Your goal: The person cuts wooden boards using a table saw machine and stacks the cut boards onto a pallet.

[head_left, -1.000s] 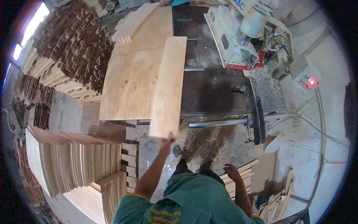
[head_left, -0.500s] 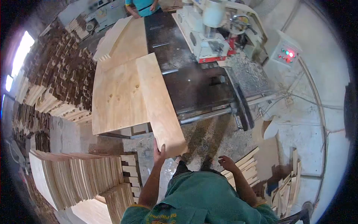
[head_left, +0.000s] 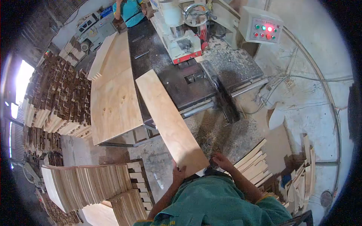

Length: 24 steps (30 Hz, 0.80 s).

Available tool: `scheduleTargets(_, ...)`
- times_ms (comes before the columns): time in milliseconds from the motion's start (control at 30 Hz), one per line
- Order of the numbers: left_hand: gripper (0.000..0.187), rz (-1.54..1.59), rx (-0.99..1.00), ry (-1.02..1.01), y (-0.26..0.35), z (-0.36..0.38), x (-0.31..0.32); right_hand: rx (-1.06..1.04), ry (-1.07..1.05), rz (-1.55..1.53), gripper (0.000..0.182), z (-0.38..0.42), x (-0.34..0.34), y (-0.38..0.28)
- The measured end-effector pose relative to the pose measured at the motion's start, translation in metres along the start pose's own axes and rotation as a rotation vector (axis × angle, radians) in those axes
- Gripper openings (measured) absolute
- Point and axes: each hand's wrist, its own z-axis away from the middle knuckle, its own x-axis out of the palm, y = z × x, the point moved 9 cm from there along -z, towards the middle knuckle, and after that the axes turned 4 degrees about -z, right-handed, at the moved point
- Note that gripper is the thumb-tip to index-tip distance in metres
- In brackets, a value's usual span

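A long, flat wooden board slants from the dark machine table down toward my body, its far end over the tabletop. My left hand is closed on the board's left edge near its close end, the thumb on top and the other fingers hidden underneath. Just right of the board's near corner is my right hand, fingers apart and slightly bent, holding nothing. Beyond the board stands a white woodworking machine with a red lower edge, above the dark table.
A plywood side table bears long strips. Stacked boards stand at lower left, wood piles behind. Loose strips lie at right. A lit control box hangs near the wall. Another person stands across the table.
The board has come off the plywood and swung right, its near end closer to my body. My right hand has moved toward its corner. The camera view has shifted.
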Motion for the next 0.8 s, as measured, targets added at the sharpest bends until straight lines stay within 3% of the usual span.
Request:
scheduleTargets(33,0.076,-0.006,-0.027,-0.024,0.024,0.017,0.022,-0.008,-0.067,-0.127,0.045,0.003,0.005,-0.006)
scheduleTargets(100,0.079,-0.072,-0.042,-0.075,0.051,0.038,0.058,0.067,-0.175,-0.102,0.050,0.023,0.006,-0.045)
scheduleTargets(167,0.081,-0.239,-0.042,-0.136,0.023,0.034,0.067,0.139,-0.280,-0.075,0.055,0.038,0.009,-0.048)
scheduleTargets(233,0.083,-0.400,-0.037,-0.201,0.007,0.036,0.083,-0.132,-0.170,-0.143,0.061,0.045,-0.007,-0.044)
scheduleTargets(333,0.085,-0.230,-0.026,-0.272,0.010,0.039,0.114,-0.190,-0.173,-0.053,0.066,0.059,-0.035,-0.034)
scheduleTargets(367,0.087,-0.443,0.087,-0.290,0.019,0.037,0.125,-0.209,-0.174,-0.023,0.067,0.064,-0.044,-0.033)
scheduleTargets(400,0.088,-0.657,0.201,-0.305,0.031,0.037,0.139,-0.055,-0.119,-0.127,0.063,0.073,-0.056,-0.031)
scheduleTargets(433,0.088,-0.660,0.202,-0.303,0.036,0.038,0.148,0.098,-0.065,-0.230,0.060,0.078,-0.066,-0.016)
scheduleTargets(500,0.088,-0.716,-0.021,-0.350,0.028,0.040,0.167,0.064,-0.030,-0.275,0.057,0.074,-0.085,-0.007)
scheduleTargets(633,0.086,-0.616,0.035,-0.336,0.046,0.037,0.210,-0.079,0.072,-0.240,0.052,0.072,-0.123,-0.005)
scheduleTargets(700,0.085,-0.533,0.185,-0.286,0.042,0.029,0.222,-0.042,0.074,-0.330,0.053,0.071,-0.135,0.002)
scheduleTargets(767,0.085,-0.535,0.156,-0.285,0.034,0.025,0.233,-0.051,0.161,-0.118,0.051,0.076,-0.153,-0.009)
scheduleTargets(800,0.086,-0.532,0.133,-0.281,0.030,0.022,0.237,-0.117,0.162,-0.232,0.050,0.084,-0.152,-0.038)
